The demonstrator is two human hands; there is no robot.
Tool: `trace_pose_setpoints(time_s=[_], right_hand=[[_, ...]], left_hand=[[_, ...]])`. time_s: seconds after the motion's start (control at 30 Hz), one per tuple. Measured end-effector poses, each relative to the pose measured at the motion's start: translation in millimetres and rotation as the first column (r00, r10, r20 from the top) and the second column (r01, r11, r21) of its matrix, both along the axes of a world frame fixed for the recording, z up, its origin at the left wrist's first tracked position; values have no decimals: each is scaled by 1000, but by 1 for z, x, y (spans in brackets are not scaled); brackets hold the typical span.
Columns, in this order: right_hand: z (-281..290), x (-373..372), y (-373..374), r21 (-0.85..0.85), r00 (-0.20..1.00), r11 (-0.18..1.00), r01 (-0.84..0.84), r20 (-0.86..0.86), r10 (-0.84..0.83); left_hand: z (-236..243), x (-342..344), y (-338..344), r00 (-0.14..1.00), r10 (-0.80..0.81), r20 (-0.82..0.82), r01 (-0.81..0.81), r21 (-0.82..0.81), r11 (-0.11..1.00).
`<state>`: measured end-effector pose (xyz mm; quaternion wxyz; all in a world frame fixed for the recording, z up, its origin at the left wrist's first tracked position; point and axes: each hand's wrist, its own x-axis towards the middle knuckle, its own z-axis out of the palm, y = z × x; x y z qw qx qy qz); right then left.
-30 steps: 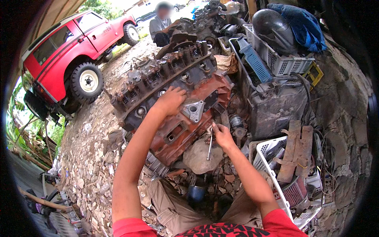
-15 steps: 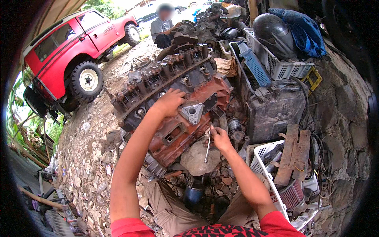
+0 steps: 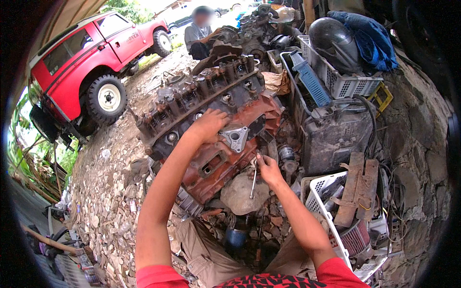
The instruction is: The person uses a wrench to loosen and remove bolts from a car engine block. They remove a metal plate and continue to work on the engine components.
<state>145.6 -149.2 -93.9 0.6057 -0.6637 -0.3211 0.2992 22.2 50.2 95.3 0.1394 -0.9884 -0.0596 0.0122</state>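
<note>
An engine (image 3: 223, 170) with a rusty red block and a dark upper part topped by springs and rods lies tilted before me, beside a flat stone (image 3: 235, 194). My left hand (image 3: 210, 126) rests on the engine's dark upper part, fingers apart and slightly bent, just above and left of a silver triangular fitting (image 3: 235, 137). My right hand (image 3: 268, 169) is closed on the upper end of a long silver wrench (image 3: 252, 185) at the block's lower right edge. The wrench's shaft hangs down over the stone; its tip in my fingers is hard to make out.
A red off-road vehicle (image 3: 67, 72) stands on rubble at left. Another person (image 3: 199, 36) crouches behind the engine near more greasy parts (image 3: 254, 33). At right are crates (image 3: 349, 81) of parts, a dark container (image 3: 338, 137), another white crate (image 3: 314, 199) and a stone wall (image 3: 420, 182).
The view has shifted very slightly. Both hands stay in about the same places, the right still on the wrench and the left on the engine.
</note>
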Motion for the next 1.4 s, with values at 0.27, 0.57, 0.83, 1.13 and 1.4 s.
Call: trace_pose_setpoints(time_s=[0.27,0.57,0.83,1.13,1.4], right_hand=[[3,-1,-1,38,1000,999,5,27,-6],[-16,2,8,-72,1000,997,17,20,-16],[-12,0,6,6,1000,1000,-17,-13,17],[-18,3,7,26,998,1000,-17,-57,18],[17,-5,-5,-38,989,996,-79,-131,73]], left_hand=[[-1,2,1,1000,-18,-13,19,40,999],[-5,-2,6,999,-30,19,30,45,999],[-4,-3,3,998,-6,58,7,-24,1000],[-3,2,2,1000,11,14,-11,6,1000],[-1,-2,2,999,1,51,0,-26,1000]])
